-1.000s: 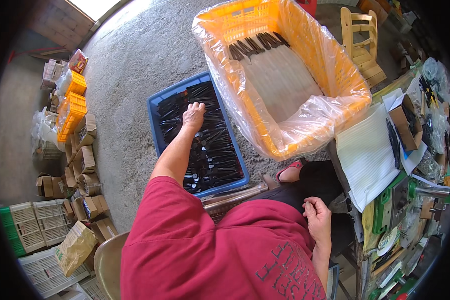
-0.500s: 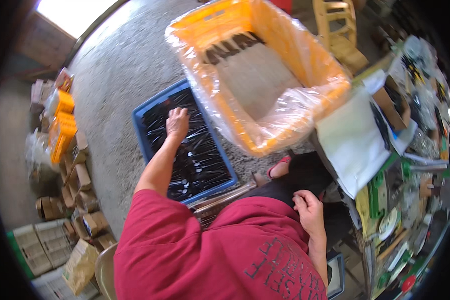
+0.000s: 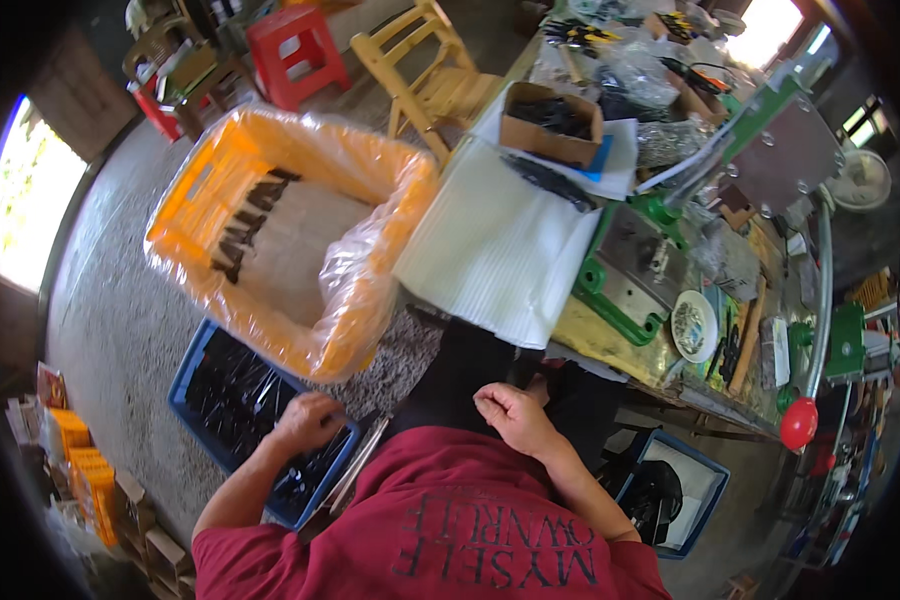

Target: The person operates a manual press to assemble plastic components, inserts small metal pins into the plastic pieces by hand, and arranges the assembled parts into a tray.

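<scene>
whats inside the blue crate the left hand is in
The blue crate holds a heap of glossy black pieces. The left hand rests on them, covering some; the crate's bottom is hidden.

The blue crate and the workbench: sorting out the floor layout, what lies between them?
In the head view, the plastic-lined orange crate stands between the blue crate and the workbench, with speckled floor beside it.

- The blue crate (image 3: 192, 372) sat on the floor at the person's left, partly tucked under the orange crate's edge.
- Black parts (image 3: 232, 398) filled it in a loose, glossy heap, some in clear wrapping.
- The left hand (image 3: 308, 422) rested closed on the parts near the crate's near right corner.
</scene>
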Tool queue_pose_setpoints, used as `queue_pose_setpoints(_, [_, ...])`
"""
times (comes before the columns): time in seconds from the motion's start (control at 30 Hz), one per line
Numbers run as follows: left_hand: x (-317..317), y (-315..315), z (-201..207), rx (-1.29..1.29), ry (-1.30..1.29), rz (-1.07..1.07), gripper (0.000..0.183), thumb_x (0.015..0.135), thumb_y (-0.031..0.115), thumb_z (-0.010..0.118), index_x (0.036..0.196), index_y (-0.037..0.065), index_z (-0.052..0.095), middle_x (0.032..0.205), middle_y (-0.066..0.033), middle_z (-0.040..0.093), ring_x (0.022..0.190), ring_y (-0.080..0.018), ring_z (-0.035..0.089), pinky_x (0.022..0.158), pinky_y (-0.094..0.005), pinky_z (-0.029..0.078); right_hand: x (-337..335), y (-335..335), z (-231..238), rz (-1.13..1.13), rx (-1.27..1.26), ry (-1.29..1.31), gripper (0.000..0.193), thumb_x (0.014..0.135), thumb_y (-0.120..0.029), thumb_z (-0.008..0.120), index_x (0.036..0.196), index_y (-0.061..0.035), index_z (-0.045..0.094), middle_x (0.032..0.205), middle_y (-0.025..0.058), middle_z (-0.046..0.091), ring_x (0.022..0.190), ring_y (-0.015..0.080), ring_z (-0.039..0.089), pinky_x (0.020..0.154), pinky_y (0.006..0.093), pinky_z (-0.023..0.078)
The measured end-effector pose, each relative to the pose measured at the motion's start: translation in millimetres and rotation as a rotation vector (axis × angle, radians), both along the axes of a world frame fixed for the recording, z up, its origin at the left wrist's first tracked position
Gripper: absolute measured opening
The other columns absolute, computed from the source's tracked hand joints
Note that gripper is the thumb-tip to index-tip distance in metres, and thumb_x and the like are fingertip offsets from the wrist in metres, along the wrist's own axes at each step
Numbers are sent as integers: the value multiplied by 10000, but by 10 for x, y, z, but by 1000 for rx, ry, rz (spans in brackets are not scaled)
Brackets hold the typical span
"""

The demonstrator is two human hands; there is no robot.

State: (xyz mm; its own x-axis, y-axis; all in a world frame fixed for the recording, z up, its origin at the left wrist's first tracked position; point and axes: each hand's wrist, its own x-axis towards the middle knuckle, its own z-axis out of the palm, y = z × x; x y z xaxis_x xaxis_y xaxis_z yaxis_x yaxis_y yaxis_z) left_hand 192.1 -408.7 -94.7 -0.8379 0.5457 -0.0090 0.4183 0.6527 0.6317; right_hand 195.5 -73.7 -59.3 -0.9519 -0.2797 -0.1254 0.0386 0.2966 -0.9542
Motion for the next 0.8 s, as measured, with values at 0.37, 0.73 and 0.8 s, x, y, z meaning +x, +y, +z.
queue_pose_setpoints(0.37, [-954, 1455, 1297, 284, 31, -334, 143, 719, 70, 585, 841, -1, 561, 733, -113, 559, 654, -227, 553, 593, -306, 440, 107, 319, -6, -99, 4, -44, 152, 801, -141, 518, 849, 1, 538, 737, 110, 553, 666, 184, 546, 595, 278, 425])
queue_pose_setpoints(0.73, [-2665, 2585, 894, -57, 535, -247, 276, 716, 58, 530, 991, 43, 512, 971, -105, 527, 943, -273, 485, 797, -356, 402, 290, 529, -105, -219, -11, -85, 147, 792, -129, 529, 878, -10, 547, 757, 112, 582, 675, 190, 583, 601, 270, 445])
queue_pose_setpoints(0.8, [-2811, 2712, 760, -160, 556, -213, 378, 713, 74, 543, 1084, 95, 475, 1089, -87, 467, 1061, -256, 409, 841, -360, 382, 309, 568, -103, -245, 2, -97, 162, 790, -139, 534, 889, -12, 551, 759, 119, 592, 662, 190, 587, 596, 270, 447])
